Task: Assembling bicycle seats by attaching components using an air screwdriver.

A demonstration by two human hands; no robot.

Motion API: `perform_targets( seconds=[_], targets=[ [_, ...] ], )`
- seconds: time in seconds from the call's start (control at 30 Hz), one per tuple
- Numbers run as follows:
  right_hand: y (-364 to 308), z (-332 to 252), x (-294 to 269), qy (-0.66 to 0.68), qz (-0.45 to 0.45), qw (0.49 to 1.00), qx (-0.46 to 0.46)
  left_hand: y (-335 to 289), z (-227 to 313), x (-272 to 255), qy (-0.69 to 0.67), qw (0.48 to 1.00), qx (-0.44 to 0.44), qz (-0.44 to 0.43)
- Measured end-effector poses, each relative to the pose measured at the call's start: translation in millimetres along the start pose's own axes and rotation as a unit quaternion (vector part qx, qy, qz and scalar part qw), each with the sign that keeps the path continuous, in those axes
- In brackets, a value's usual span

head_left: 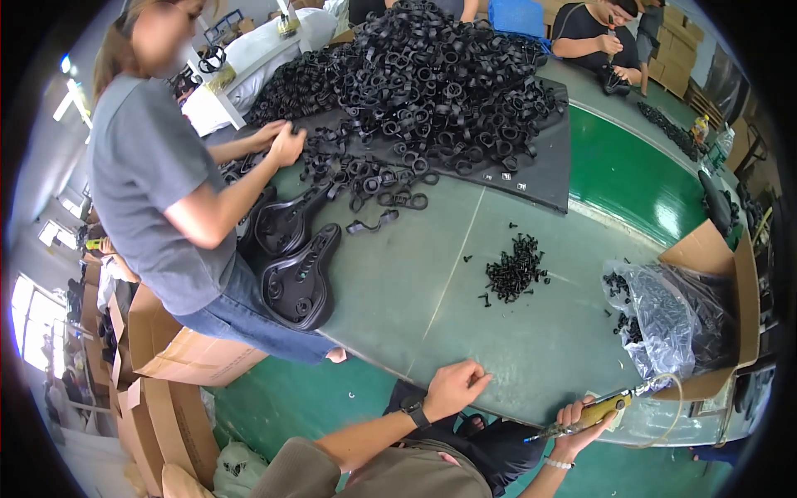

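Note:
My left hand (456,388), with a dark watch on its wrist, is at the near edge of the green-grey table (390,290). Its fingers are curled in, and whatever they may hold is hidden. In my right hand (584,437) lies a yellow, air-driven screwdriver (604,407), its bit pointing left, just off the table edge. A pale hose (679,407) loops from its rear end. Farther in on the tabletop is a loose heap of small black screws (516,270).
A large mound of black ring-shaped plastic parts (440,83) covers the far table. Black moulded bases (299,278) lie at left beside a standing co-worker (154,166). An open carton (743,307) with a plastic bag (664,315) stands at right. Another person (594,41) works at far right.

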State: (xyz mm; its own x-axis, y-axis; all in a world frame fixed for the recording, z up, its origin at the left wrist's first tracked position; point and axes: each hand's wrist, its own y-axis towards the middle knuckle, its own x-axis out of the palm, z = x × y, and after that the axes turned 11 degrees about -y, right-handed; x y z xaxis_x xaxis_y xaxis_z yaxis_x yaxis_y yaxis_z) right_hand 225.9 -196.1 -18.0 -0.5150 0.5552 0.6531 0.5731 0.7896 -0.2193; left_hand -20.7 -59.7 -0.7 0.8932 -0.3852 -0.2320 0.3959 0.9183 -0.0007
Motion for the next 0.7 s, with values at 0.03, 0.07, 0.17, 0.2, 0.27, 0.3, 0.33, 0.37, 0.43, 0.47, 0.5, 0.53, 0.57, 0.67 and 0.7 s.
perform_targets(
  seconds=[0.03,0.07,0.17,0.2,0.27,0.3,0.33,0.37,0.43,0.47,0.5,0.53,0.57,0.67,0.7],
  targets=[
    [1.2,1.2,-3.7,0.011,-0.041,0.999,0.004,-0.6,-2.1,2.2,0.023,0.998,0.059,0.014],
    [4.2,2.3,-7.3,0.014,-0.041,0.999,0.004,-0.1,-4.3,4.3,0.045,0.992,0.118,0.028],
    [6.5,1.5,-1.6,0.022,-0.011,1.0,0.004,0.4,-4.4,5.7,0.066,0.99,0.125,0.024],
    [5.6,2.3,1.7,0.018,0.012,1.0,0.011,0.0,-2.8,6.2,0.074,0.991,0.114,0.022],
    [6.8,1.1,2.8,0.014,0.032,0.999,0.021,2.1,-6.1,9.6,0.08,0.987,0.137,0.028],
    [7.0,1.8,2.8,0.02,0.031,0.999,0.02,2.5,-6.4,9.0,0.088,0.982,0.162,0.032],
    [7.1,2.4,3.0,0.025,0.03,0.999,0.02,2.1,-5.6,8.5,0.09,0.982,0.161,0.034],
    [6.9,2.4,3.3,0.027,0.027,0.999,0.023,1.5,-3.8,8.0,0.096,0.98,0.17,0.036],
    [6.2,2.7,3.6,0.024,0.031,0.999,0.02,1.4,-2.0,7.2,0.105,0.977,0.178,0.044],
    [5.7,2.5,2.5,0.026,0.026,0.999,0.024,1.2,-2.0,7.8,0.107,0.977,0.181,0.038],
    [6.1,1.9,2.6,0.03,0.031,0.999,0.022,1.8,-2.4,8.1,0.109,0.976,0.183,0.033],
    [6.2,1.9,3.3,0.033,0.036,0.999,0.021,1.8,-2.4,7.6,0.112,0.976,0.183,0.039],
    [5.6,2.7,4.3,0.023,0.037,0.999,0.017,1.3,-2.2,6.9,0.112,0.976,0.183,0.036],
    [6.2,3.2,2.1,0.018,0.035,0.999,0.014,0.3,-2.7,6.6,0.109,0.978,0.175,0.041],
    [6.6,2.4,2.5,0.016,0.04,0.999,0.012,0.4,-2.4,6.1,0.111,0.978,0.173,0.037]
  ],
)
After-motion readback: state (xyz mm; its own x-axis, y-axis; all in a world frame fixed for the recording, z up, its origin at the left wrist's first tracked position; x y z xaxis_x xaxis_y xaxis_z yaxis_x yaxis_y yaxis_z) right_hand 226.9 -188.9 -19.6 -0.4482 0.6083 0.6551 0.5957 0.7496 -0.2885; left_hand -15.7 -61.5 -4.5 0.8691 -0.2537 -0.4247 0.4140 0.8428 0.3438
